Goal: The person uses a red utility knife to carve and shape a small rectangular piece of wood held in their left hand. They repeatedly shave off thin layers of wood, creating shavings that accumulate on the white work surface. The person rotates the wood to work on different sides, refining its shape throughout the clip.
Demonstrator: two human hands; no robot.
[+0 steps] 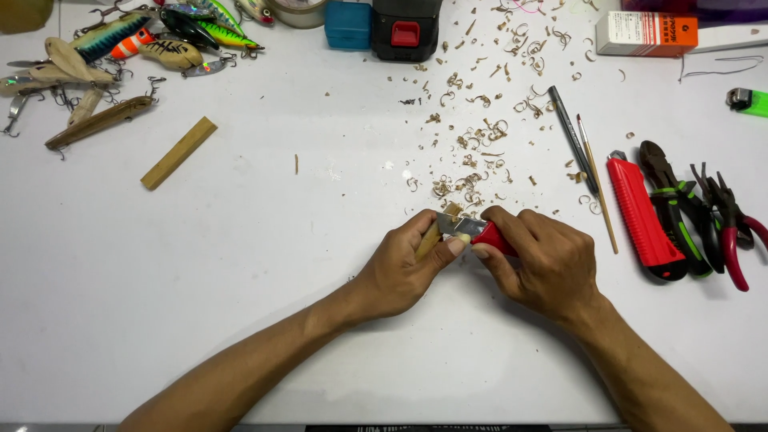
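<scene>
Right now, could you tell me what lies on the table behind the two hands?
Curled wood shavings lie scattered behind the left hand and right hand; the hands hide most of the wood piece being carved.

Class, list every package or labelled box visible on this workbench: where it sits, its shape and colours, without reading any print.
Small carton: far right edge of table, flat rectangular box, white with orange-red end and print.
Teal case: top centre, small squarish plastic box, beside a black block with a red button.

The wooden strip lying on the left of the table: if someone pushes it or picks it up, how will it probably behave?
The wooden strip looks flat-sided, so it would probably slide, not roll. It seems thin and plain, so likely light and stiff. Nothing touches it; both hands work apart from it.
</scene>
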